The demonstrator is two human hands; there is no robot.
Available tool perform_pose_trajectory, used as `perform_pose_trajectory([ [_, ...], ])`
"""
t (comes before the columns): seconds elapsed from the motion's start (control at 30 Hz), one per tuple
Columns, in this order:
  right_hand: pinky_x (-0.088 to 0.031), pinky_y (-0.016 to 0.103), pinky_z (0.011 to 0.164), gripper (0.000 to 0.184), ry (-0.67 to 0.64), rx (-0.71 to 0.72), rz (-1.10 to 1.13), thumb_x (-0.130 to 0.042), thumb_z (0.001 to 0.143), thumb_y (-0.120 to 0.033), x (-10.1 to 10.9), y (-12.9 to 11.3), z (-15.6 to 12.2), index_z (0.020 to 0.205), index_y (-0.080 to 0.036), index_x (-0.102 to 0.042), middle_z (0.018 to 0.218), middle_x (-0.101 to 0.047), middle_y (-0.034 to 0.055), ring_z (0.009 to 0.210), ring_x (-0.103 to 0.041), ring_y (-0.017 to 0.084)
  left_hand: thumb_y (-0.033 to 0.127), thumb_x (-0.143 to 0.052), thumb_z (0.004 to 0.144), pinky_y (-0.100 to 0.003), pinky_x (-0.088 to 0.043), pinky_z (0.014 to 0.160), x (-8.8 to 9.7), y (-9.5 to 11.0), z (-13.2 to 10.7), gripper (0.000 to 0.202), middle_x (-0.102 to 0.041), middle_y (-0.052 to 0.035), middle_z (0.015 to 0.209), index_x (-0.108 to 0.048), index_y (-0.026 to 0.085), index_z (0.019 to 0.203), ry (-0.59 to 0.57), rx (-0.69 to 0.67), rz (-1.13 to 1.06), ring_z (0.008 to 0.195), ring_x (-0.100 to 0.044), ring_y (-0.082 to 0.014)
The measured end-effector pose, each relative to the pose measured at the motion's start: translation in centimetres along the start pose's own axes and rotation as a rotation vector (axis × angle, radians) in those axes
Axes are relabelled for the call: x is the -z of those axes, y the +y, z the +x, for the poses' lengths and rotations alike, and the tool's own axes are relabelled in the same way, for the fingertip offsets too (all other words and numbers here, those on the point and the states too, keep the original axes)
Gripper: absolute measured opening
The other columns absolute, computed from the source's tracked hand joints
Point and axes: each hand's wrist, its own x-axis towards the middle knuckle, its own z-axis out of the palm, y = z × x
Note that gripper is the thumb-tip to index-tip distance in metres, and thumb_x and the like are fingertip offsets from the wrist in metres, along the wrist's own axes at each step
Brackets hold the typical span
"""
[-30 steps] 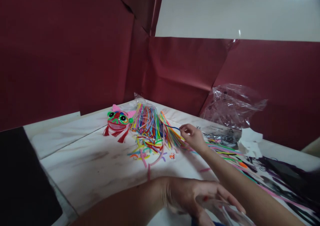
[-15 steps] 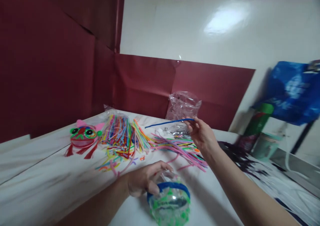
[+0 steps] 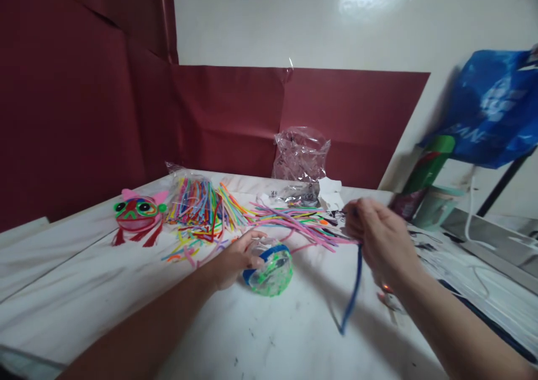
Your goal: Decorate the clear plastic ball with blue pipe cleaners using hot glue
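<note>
My left hand (image 3: 236,259) grips a clear plastic cup (image 3: 274,273) by its side, fingers over the top and thumb in front. Green patches dot the cup's wall, and a fuzzy blue band runs round it. The cup is tilted just above or on the white table; I cannot tell which. My right hand (image 3: 380,237), off to the right, is closed on a blue pipe cleaner (image 3: 356,290). The pipe cleaner hangs down from the fist and bends near its lower end. Its upper end is hidden in my fingers.
Behind lie loose pink and mixed pipe cleaners (image 3: 302,226) and a bag of colourful pipe cleaners (image 3: 194,200). At left sits a pink animal mask (image 3: 138,216) with red tassels. A crumpled clear bag (image 3: 300,153), a pale green mug (image 3: 437,207) and a blue bag (image 3: 490,108) stand farther back.
My right hand has turned and swung right and nearer, so the pipe cleaner went from nearly level to hanging down. The cup and left hand sit a little higher in view.
</note>
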Motion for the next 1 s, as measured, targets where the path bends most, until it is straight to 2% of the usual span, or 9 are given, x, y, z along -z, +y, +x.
perform_pose_trajectory([
  [0.07, -0.030, 0.018, 0.040, 0.028, -0.161, -0.048, -0.240, -0.056, 0.086, -0.042, -0.5, 0.8, -1.6, 0.072, -0.018, -0.059, 0.053, -0.041, -0.0063, 0.045, -0.038, 0.008, 0.023, -0.074, 0.057, -0.027, -0.040, 0.074, -0.1, 0.1, -0.1, 0.062, -0.061, -0.0045, 0.103, -0.047, 0.020, 0.112, 0.027, 0.012, 0.044, 0.091, -0.058, -0.0206],
  [0.13, -0.036, 0.021, 0.047, 0.022, -0.358, -0.028, -0.395, -0.055, 0.086, -0.038, -1.2, 1.1, -2.7, 0.080, -0.018, -0.063, 0.060, -0.050, -0.0026, 0.053, -0.046, 0.011, 0.024, -0.075, 0.055, -0.029, -0.040, 0.076, -0.3, 0.3, -0.2, 0.065, -0.061, -0.0055, 0.106, -0.046, 0.020, 0.114, 0.035, 0.023, 0.075, 0.093, -0.057, -0.0220],
  [0.2, -0.040, 0.023, 0.054, 0.020, -0.543, 0.003, -0.448, -0.051, 0.088, -0.035, -1.8, 1.3, -3.3, 0.086, -0.019, -0.063, 0.068, -0.058, 0.0002, 0.061, -0.052, 0.013, 0.025, -0.076, 0.053, -0.030, -0.040, 0.077, -0.6, 0.5, -0.3, 0.068, -0.060, -0.0060, 0.107, -0.045, 0.020, 0.113, 0.041, 0.030, 0.096, 0.095, -0.057, -0.0230],
  [0.27, -0.040, 0.023, 0.054, 0.021, -0.650, -0.022, -0.462, -0.047, 0.090, -0.035, -2.3, 1.5, -3.6, 0.089, -0.019, -0.060, 0.067, -0.057, 0.0000, 0.060, -0.051, 0.014, 0.027, -0.077, 0.052, -0.030, -0.040, 0.077, -0.8, 0.7, -0.2, 0.070, -0.060, -0.0061, 0.106, -0.044, 0.020, 0.113, 0.060, 0.048, 0.116, 0.095, -0.056, -0.0231],
  [0.37, -0.037, 0.022, 0.050, 0.017, -0.669, -0.054, -0.492, -0.045, 0.089, -0.032, -2.5, 2.3, -3.9, 0.080, -0.020, -0.053, 0.061, -0.051, -0.0023, 0.054, -0.045, 0.012, 0.027, -0.077, 0.049, -0.028, -0.039, 0.072, -1.2, 1.0, -0.2, 0.072, -0.060, -0.0052, 0.102, -0.044, 0.020, 0.113, 0.097, 0.089, 0.172, 0.090, -0.055, -0.0216],
  [0.43, -0.039, 0.023, 0.055, 0.018, -0.693, -0.012, -0.527, -0.045, 0.089, -0.029, -2.5, 2.8, -4.0, 0.076, -0.019, -0.052, 0.066, -0.055, 0.0001, 0.059, -0.049, 0.013, 0.027, -0.076, 0.048, -0.026, -0.037, 0.068, -1.4, 1.1, -0.3, 0.073, -0.059, -0.0038, 0.096, -0.043, 0.019, 0.113, 0.100, 0.106, 0.202, 0.084, -0.054, -0.0190],
  [0.57, -0.041, 0.024, 0.059, 0.014, -0.747, 0.068, -0.634, -0.045, 0.089, -0.025, -2.6, 3.3, -4.2, 0.082, -0.019, -0.056, 0.072, -0.062, 0.0026, 0.063, -0.054, 0.014, 0.026, -0.074, 0.049, -0.024, -0.034, 0.061, -1.6, 1.2, -0.4, 0.073, -0.057, -0.0008, 0.086, -0.043, 0.018, 0.114, 0.074, 0.127, 0.247, 0.071, -0.049, -0.0141],
  [0.8, -0.044, 0.024, 0.062, 0.012, -0.758, 0.304, -0.667, -0.045, 0.090, -0.017, -3.0, 3.6, -4.9, 0.080, -0.019, -0.053, 0.075, -0.061, 0.0047, 0.068, -0.056, 0.016, 0.026, -0.076, 0.052, -0.024, -0.037, 0.064, -0.6, 0.3, -0.1, 0.074, -0.058, -0.0025, 0.093, -0.044, 0.018, 0.118, 0.008, 0.077, 0.332, 0.077, -0.051, -0.0160],
  [1.0, -0.046, 0.025, 0.060, 0.015, -0.771, 0.385, -0.709, -0.043, 0.091, -0.016, -3.4, 3.5, -5.1, 0.080, -0.019, -0.053, 0.075, -0.060, 0.0062, 0.067, -0.057, 0.016, 0.027, -0.076, 0.054, -0.025, -0.039, 0.065, -0.7, 0.0, -0.3, 0.072, -0.059, -0.0021, 0.093, -0.045, 0.019, 0.118, -0.005, 0.044, 0.400, 0.078, -0.053, -0.0170],
])
